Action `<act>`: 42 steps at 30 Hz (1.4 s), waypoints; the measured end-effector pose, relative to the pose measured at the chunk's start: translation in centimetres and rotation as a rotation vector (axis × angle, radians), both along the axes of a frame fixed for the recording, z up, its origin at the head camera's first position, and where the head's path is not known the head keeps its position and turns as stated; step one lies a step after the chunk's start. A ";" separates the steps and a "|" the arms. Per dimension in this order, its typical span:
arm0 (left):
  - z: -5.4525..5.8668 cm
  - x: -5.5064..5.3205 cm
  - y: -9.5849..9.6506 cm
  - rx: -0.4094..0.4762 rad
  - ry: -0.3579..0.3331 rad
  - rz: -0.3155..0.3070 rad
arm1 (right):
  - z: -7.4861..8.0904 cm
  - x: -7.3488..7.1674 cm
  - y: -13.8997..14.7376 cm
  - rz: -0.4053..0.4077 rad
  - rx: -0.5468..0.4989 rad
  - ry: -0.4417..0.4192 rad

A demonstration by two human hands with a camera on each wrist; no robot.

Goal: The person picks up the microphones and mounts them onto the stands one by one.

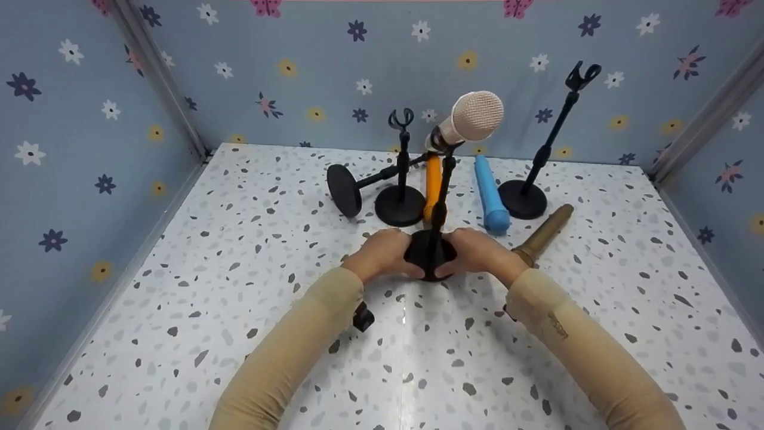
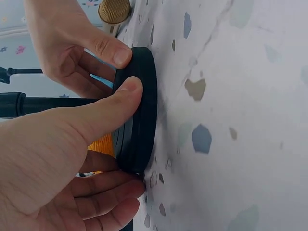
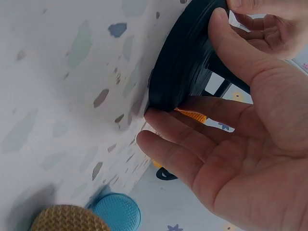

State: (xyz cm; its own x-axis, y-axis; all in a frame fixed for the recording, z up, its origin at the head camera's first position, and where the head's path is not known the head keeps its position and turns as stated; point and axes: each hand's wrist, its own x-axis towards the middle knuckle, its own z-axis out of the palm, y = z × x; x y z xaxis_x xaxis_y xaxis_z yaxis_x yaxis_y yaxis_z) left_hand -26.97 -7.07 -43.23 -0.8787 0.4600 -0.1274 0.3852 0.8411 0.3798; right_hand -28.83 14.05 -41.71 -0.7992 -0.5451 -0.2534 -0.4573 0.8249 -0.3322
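A black microphone stand (image 1: 439,215) stands in the middle, with a white microphone (image 1: 477,116) seated in its clip, the mesh head tilted up to the right. My left hand (image 1: 385,254) grips the left side of its round base (image 2: 137,110), thumb on top and fingertips at the rim. On the opposite side my right hand (image 1: 480,254) holds the same base, its thumb also on top. Both wrist views show the base at the tabletop; whether it touches is hard to tell. Behind the pole lies an orange microphone (image 1: 433,176), partly hidden.
An upright black stand (image 1: 401,206) has an open clip; another stand (image 1: 344,190) lies tipped behind it. To the right are a blue microphone (image 1: 489,194), a taller stand (image 1: 523,200) and a brown-gold microphone (image 1: 548,232), partly behind my right wrist. Flower-patterned walls (image 1: 388,71) enclose the speckled table (image 1: 239,239).
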 end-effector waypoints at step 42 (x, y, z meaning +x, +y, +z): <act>-1.0 -1.1 10.5 -0.299 0.250 0.184 | 1.7 -3.9 4.7 -0.149 0.251 -0.077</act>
